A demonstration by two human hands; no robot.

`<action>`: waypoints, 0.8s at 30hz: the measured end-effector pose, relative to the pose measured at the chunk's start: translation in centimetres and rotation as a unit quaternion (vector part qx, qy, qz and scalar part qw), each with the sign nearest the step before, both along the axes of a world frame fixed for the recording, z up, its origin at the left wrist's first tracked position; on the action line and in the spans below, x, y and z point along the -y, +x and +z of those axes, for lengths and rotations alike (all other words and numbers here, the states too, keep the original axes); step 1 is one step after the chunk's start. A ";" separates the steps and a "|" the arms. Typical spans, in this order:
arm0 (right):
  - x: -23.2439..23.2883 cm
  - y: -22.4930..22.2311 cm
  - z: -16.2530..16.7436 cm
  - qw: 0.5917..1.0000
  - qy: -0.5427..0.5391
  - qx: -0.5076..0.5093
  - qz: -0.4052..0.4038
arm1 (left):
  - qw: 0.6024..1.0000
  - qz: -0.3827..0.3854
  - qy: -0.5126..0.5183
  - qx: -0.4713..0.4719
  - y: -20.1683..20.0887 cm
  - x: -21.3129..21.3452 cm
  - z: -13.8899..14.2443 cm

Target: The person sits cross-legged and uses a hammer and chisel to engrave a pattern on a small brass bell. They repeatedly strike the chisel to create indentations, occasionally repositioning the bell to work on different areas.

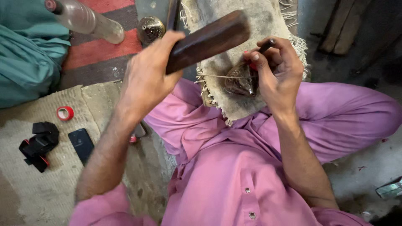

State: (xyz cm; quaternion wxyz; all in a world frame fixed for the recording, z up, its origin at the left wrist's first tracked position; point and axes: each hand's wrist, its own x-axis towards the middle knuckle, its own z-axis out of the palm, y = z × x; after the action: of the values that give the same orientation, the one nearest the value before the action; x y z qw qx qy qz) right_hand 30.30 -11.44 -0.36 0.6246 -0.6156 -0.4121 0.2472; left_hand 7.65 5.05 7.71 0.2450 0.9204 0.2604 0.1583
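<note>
Two bare hands at work over the person's lap, seen from the head cam. L hand (146, 77) is closed round the lower end of a dark wooden mallet block (209, 39), gripping it raised & tilted, the block's far end up toward the top of frame, above & left of the workpiece. R hand (278, 71) is closed on a thin dark punch tool (264, 47), fingers pinched round its shaft, tip end angled down toward a small shiny metal piece (242, 81). That metal piece lies on a frayed burlap pad (268, 21) that rests across the pink-clad legs (234, 167), just under & left of the R hand's fingers, touching or nearly touching them; can't tell which. Mallet block is apart from the punch, to its left, not in contact.

Off to the L side on a woven mat (37, 184): roll of red tape (65, 113), a black & red clamp-like gadget (38, 145), a dark phone (81, 144) lying flat. Near top: clear plastic bottle (86, 19) on its side over a red striped rug (100, 46), a perforated round metal cap (150, 28) just beside it. Teal cloth (27, 54) bunched at far L.
</note>
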 end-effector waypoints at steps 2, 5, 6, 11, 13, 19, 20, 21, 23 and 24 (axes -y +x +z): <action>-0.2 0.1 0.2 1.000 0.001 0.011 0.001 | 0.998 -0.021 0.038 -0.038 1.0 -1.0 1.2; -0.3 -0.1 0.3 1.000 -0.005 -0.006 -0.001 | 0.993 -0.053 0.079 -0.069 2.5 -2.0 2.5; -0.3 -0.1 0.4 1.000 -0.007 -0.016 -0.001 | 0.993 -0.068 0.081 -0.058 3.0 -2.5 2.8; -0.1 -0.3 0.7 1.000 -0.012 -0.012 0.001 | 0.976 -0.136 0.168 0.008 5.0 -3.8 3.7; 0.1 -0.3 0.8 1.000 -0.012 -0.025 0.004 | 0.934 -0.147 0.325 0.027 5.4 -4.0 3.8; -0.2 -0.1 0.7 0.999 -0.024 -0.024 -0.015 | 0.948 -0.173 0.264 0.031 6.5 -5.0 3.9; -0.2 -0.1 0.7 0.999 -0.021 -0.018 -0.020 | 0.948 -0.174 0.264 0.032 6.5 -5.0 3.9; -0.2 -0.2 0.7 0.999 -0.020 -0.013 -0.023 | 0.951 -0.175 0.252 0.033 6.5 -5.0 3.9; -0.3 -0.3 0.6 1.000 -0.015 -0.007 -0.023 | 0.948 -0.170 0.266 0.037 6.4 -4.9 3.9; -0.2 -0.3 0.6 1.000 -0.014 -0.007 -0.019 | 0.942 -0.164 0.290 0.041 6.2 -4.7 3.8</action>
State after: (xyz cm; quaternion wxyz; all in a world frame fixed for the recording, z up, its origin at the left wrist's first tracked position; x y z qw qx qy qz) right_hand 29.99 -11.20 0.27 0.6234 -0.6305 -0.3922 0.2449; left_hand 13.89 9.79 11.53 0.0009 0.9742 0.0387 0.2224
